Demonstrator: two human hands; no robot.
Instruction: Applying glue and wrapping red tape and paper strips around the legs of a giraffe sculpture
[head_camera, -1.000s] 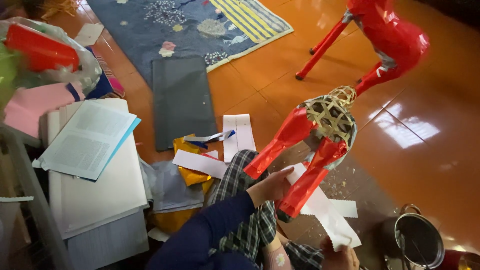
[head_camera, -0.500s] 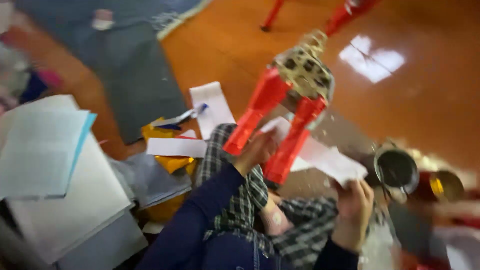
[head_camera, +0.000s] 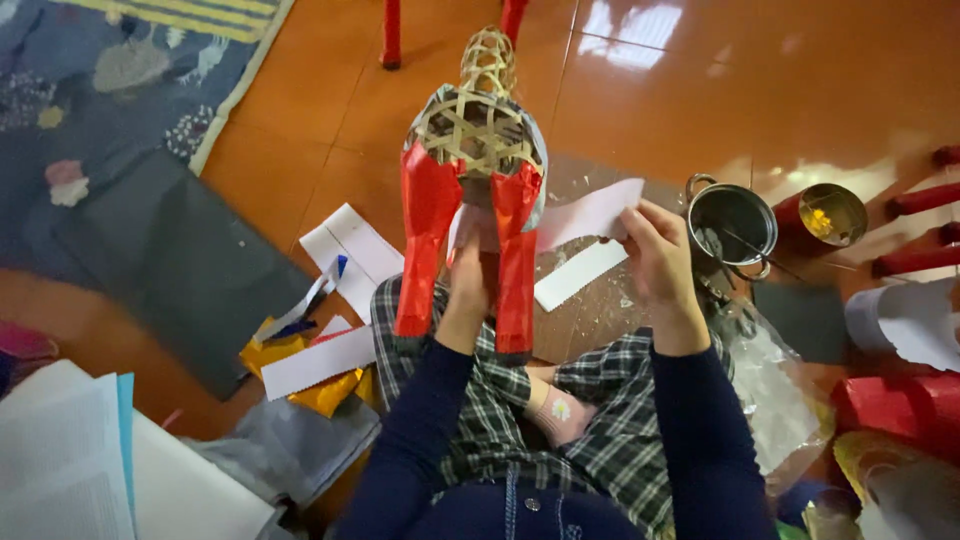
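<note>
A woven bamboo animal frame (head_camera: 480, 130) stands in front of me, its two near legs wrapped in red paper (head_camera: 428, 240). My left hand (head_camera: 470, 275) reaches up between those red legs and holds one end of a white paper strip (head_camera: 590, 215) against the frame. My right hand (head_camera: 655, 255) pinches the other end of the same strip, to the right of the frame. I sit cross-legged in plaid trousers on an orange tiled floor.
A small metal pot (head_camera: 733, 228) and a red can (head_camera: 825, 213) stand right of my right hand. White paper strips (head_camera: 350, 250), yellow scraps (head_camera: 320, 385) and a dark grey sheet (head_camera: 200, 270) lie left. A blue rug (head_camera: 110, 70) lies far left, paper stacks (head_camera: 70, 460) near left.
The view has swung so the frame now stands upright and centred. My right hand has risen from my lap to grip the white strip; my left hand stays between the red legs.
</note>
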